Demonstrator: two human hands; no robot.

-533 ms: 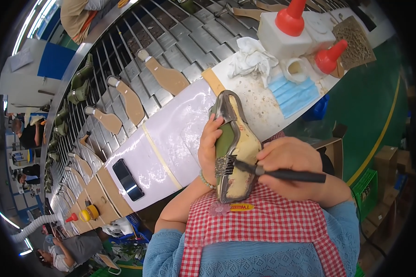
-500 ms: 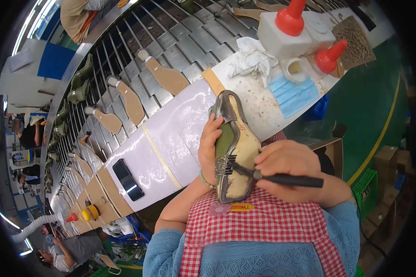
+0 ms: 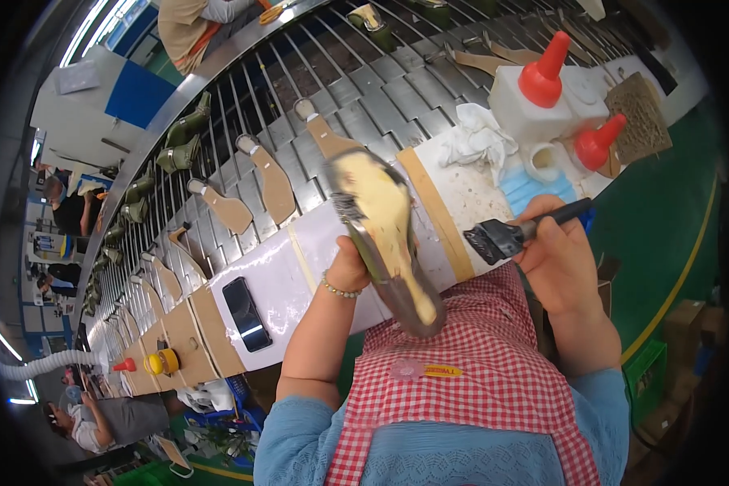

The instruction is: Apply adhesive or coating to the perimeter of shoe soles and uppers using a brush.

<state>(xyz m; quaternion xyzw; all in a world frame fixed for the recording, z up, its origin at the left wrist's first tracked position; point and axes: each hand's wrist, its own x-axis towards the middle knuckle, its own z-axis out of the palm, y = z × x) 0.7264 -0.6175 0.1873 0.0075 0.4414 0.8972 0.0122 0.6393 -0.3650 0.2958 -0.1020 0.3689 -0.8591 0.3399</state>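
Observation:
My left hand (image 3: 350,266) is closed around the side of a green and dark brown shoe upper on its last (image 3: 385,231), sole side up. The shoe's cream bottom faces me, the wide end pointing away and the narrow end toward my apron. It looks blurred by motion. To the right, my right hand (image 3: 555,255) grips a brush (image 3: 498,240) by its black handle. Its dark, wet-looking bristles point left, apart from the shoe. Beyond my right hand lie a blue face mask (image 3: 535,190) and an uncapped white container (image 3: 545,162).
Tan insoles (image 3: 267,174) lie on the metal slat conveyor (image 3: 356,109), with green shoe uppers (image 3: 178,154) along its far side. A phone (image 3: 247,314) rests on the bench covering. White bottles with red nozzles (image 3: 543,73) and crumpled white cloth (image 3: 478,134) stand at right. Other people work at left.
The shoe has been turned end for end, its wide end now away from me, and moved slightly farther off. The brush has come off its edge and moved right.

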